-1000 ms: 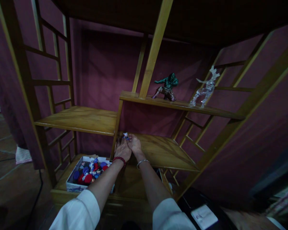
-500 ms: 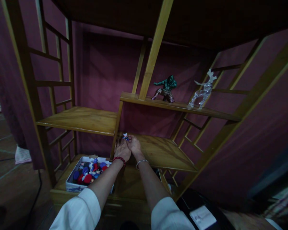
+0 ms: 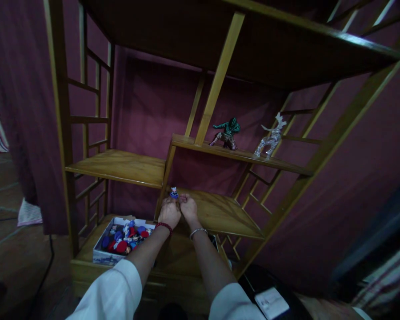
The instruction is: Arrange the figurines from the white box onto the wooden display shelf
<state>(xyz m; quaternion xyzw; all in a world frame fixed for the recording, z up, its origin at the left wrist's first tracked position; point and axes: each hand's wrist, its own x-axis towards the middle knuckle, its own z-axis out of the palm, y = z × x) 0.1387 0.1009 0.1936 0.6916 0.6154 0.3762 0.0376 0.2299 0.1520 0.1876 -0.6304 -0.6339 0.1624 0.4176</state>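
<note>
A small figurine (image 3: pixel 174 193), pale on top with a dark blue base, stands upright at the left end of the lower right shelf (image 3: pixel 220 213). My left hand (image 3: pixel 169 213), with a red bead bracelet at the wrist, is right below it, fingers curled in around the base. The back of that hand partly hides the grip. Just to the right, my right hand (image 3: pixel 188 208), with a silver bangle, has its fingers loosely bent and a small gap from the figurine. A box (image 3: pixel 102 258) of several red, blue and white figurines sits lower left.
On the upper right shelf (image 3: pixel 243 155) are a green crouching figure (image 3: pixel 227 133) and a clear deer figurine (image 3: pixel 271 137). A wooden post (image 3: pixel 220 80) rises behind them. Another shelf (image 3: pixel 120 166) is at left. Someone's forearm (image 3: pixel 326 306) shows at lower right.
My hands have come slightly apart, and the right one no longer touches the figurine. More of the figurine's blue base shows. The camera view has shifted a little.
</note>
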